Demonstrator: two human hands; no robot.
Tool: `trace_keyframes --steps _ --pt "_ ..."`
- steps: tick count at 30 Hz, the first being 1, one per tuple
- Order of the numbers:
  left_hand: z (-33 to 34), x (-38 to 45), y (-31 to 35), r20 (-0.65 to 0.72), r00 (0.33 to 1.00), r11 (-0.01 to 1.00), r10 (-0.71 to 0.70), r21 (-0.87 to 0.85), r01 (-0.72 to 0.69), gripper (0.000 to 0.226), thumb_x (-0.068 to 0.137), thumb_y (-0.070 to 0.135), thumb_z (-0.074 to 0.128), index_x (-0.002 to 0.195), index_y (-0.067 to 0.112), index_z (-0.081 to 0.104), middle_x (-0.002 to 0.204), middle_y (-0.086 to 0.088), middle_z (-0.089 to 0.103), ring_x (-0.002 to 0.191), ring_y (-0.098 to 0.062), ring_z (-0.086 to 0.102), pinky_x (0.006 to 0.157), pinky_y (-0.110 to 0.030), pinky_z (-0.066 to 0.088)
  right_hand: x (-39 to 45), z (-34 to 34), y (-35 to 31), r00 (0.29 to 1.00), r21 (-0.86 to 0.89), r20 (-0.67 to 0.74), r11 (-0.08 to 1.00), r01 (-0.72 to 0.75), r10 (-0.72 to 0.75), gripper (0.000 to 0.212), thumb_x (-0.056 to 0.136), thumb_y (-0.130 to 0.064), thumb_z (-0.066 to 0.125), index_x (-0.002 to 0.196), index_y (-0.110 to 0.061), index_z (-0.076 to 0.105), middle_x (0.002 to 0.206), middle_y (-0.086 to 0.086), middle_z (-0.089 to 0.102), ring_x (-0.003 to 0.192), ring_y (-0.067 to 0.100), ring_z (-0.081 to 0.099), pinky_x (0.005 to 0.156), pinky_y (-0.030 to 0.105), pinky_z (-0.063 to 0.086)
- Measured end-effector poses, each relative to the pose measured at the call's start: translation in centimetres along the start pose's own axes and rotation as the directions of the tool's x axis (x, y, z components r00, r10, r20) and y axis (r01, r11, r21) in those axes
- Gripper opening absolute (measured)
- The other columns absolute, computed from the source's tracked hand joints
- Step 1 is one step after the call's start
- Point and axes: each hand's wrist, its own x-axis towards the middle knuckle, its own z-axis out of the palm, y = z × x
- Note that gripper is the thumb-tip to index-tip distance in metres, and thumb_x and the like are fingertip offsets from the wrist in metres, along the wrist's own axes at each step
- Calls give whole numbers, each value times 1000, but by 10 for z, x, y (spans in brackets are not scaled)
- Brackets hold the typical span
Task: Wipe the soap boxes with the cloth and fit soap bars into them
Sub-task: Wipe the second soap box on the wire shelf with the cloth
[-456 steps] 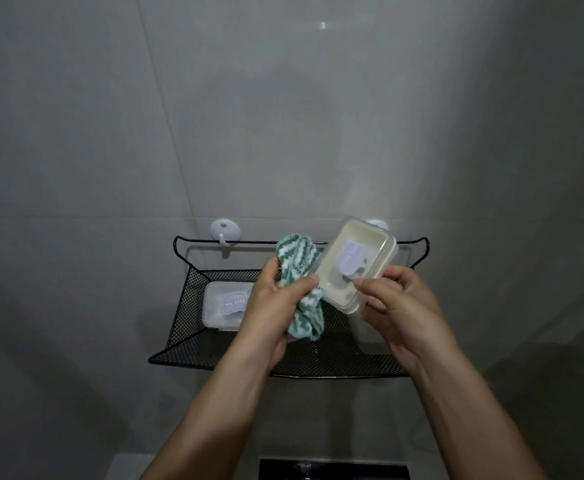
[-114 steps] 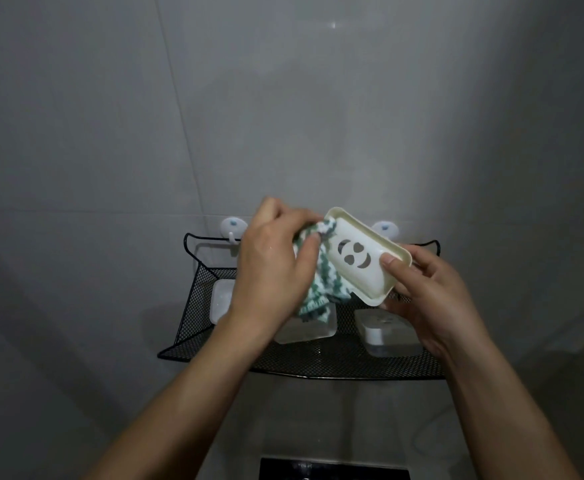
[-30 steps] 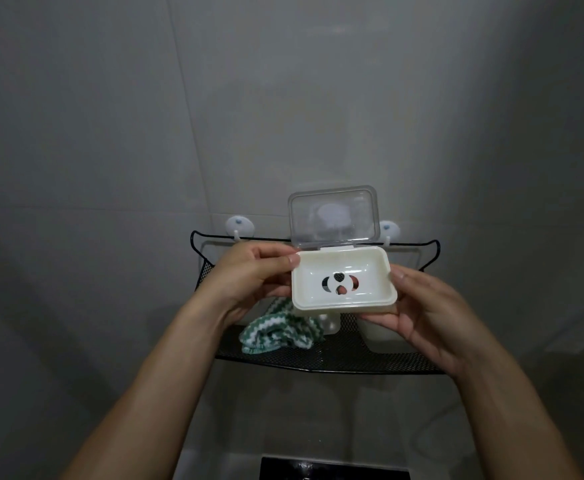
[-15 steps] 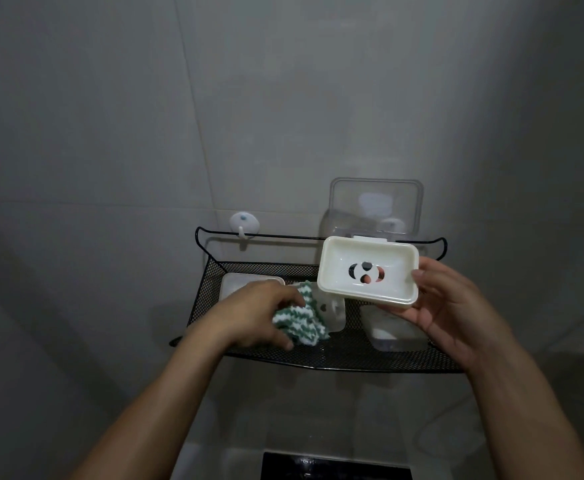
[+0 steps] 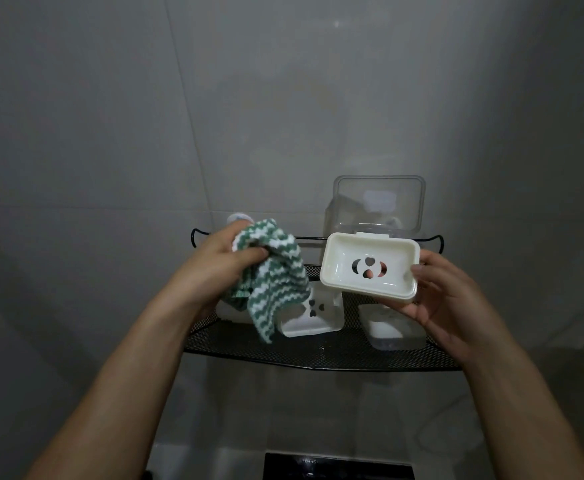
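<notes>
Grey tiled wall [image 5: 110,133] fills the background, with a black mesh shelf [image 5: 318,351] mounted on it. Front and centre is the open soap box [image 5: 368,268]: a cream tray with rounded corners, cut-out drain holes in its floor, and a clear lid [image 5: 379,206] hinged up behind it, standing against the wall. No soap shows inside. It is held above the right part of the shelf, tilted slightly toward the camera. The right hand [image 5: 450,299] cradles it from beneath and from the right, fingers curled under the base, thumb on the right rim. Just left, with a small gap, hangs the green and white zigzag cloth [image 5: 276,275], bunched at the top and draping down over the shelf. The left hand [image 5: 221,268] clamps that bunch, fingers wrapped tight around it. On the shelf below, a second soap box [image 5: 313,315] lies on its side, its drain holes facing out, and a third, clear-lidded box [image 5: 387,329] sits at the right. Open air lies between the two hands and above them.
</notes>
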Motion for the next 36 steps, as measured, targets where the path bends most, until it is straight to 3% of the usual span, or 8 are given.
trace_keyframes --steps 4,8,12,15,19,21,29,36 --pt "5 -2 21 -49 995 996 93 -2 -93 13 75 20 64 87 26 63 83 0 73 81 -21 71 77 -42 52 2 8 4 1000 -1 20 1000 -1 1 22 95 3 45 107 -5 62 101 18 74 89 29 75 64 41 61" --pt "25 1 37 -189 937 942 294 222 -251 11 78 16 69 83 22 62 74 4 69 68 -7 65 58 -24 46 2 19 9 998 2 62 1000 5 -5 23 94 3 48 110 -4 63 100 18 74 89 30 75 65 42 61" --pt "61 -5 37 -208 780 582 590 779 -232 15 78 7 64 88 17 58 81 3 58 74 -19 53 57 -26 30 0 28 13 996 14 85 1000 24 -25 22 94 5 48 105 -4 64 93 17 75 83 27 75 62 38 61" --pt "82 -11 31 -64 772 395 632 884 -250 17 81 14 64 98 12 66 92 -5 58 86 -25 54 69 -33 38 -1 33 15 995 21 88 999 37 -39 21 94 5 49 108 -2 64 95 19 75 83 28 75 63 39 61" --pt "90 -14 24 59 886 484 460 820 -305 43 85 50 57 105 16 72 107 -2 58 102 -25 50 88 -38 43 -1 30 15 996 36 67 998 57 -59 21 94 6 49 109 -2 63 95 18 75 81 26 75 62 38 61" --pt "88 -16 24 67 894 536 443 780 -323 49 87 58 51 108 20 74 109 1 60 103 -24 50 92 -38 43 -1 27 16 996 47 62 997 68 -71 23 94 6 49 111 -3 63 95 17 74 80 25 74 64 38 61" --pt "88 -14 24 -157 843 489 514 861 -138 21 95 25 58 96 8 70 93 -6 56 85 -27 57 65 -34 38 2 33 22 993 48 83 996 75 -79 27 90 4 54 114 -6 64 105 21 73 90 31 74 66 40 61" --pt "96 -3 36 -228 842 547 489 832 -93 14 93 17 58 94 10 69 97 -5 58 88 -28 59 65 -38 40 7 43 23 984 90 156 994 67 -80 33 90 0 57 123 -2 61 111 23 71 95 32 73 74 45 61"
